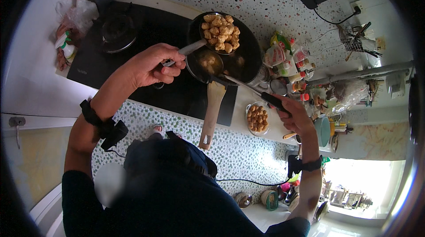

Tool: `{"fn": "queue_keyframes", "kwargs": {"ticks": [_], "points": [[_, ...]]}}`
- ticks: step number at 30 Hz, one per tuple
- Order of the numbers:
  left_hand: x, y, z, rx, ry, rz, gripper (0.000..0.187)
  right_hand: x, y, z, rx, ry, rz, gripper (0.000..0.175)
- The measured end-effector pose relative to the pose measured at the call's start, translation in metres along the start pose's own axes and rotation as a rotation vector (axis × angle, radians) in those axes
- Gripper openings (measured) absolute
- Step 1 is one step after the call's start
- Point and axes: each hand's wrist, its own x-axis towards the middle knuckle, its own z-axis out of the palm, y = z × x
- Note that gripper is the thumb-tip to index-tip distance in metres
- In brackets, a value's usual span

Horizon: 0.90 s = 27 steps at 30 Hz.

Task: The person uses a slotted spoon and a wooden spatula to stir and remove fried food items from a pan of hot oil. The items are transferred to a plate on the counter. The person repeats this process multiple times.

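My left hand (159, 66) grips the handle of a strainer heaped with browned fried pieces (220, 33), held over a dark wok (250, 31) on the cooktop. In my right hand (295, 112) is the black handle of a metal ladle (210, 62), whose bowl is low in the wok and holds brown liquid. A few pieces appear in the oil beside the ladle. The wok's wooden handle (212, 114) points towards my body. On the counter right of the cooktop, a clear glass dish (248, 122) holds more browned pieces, close to my right hand.
A second burner (118, 33) lies on the left of the black cooktop (159, 24). Spray bottles and a plastic bag (78, 13) crowd the far left. Seasoning bottles (298, 86) and packets stand right of the wok, with a teal bowl (322, 130) farther right. A cable hangs near my right wrist.
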Motion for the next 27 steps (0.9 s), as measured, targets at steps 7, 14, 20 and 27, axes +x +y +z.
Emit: {"fn": "queue_keyframes", "kwargs": {"ticks": [7,14,20,27], "points": [[0.004,-0.001,0.0,0.031,0.029,0.001,0.014,-0.032,-0.015,-0.014,-0.01,0.069,-0.035,0.045],[-0.001,-0.011,0.001,0.008,0.049,0.001,0.015,-0.056,-0.021,-0.017,0.009,0.264,-0.119,0.043],[-0.004,-0.029,0.003,-0.14,-0.01,0.004,0.014,-0.042,-0.022,0.003,-0.01,0.321,-0.256,0.04],[0.002,-0.05,0.008,-0.26,-0.054,0.011,0.012,-0.011,-0.006,0.04,-0.237,0.377,-0.465,0.04]]}}
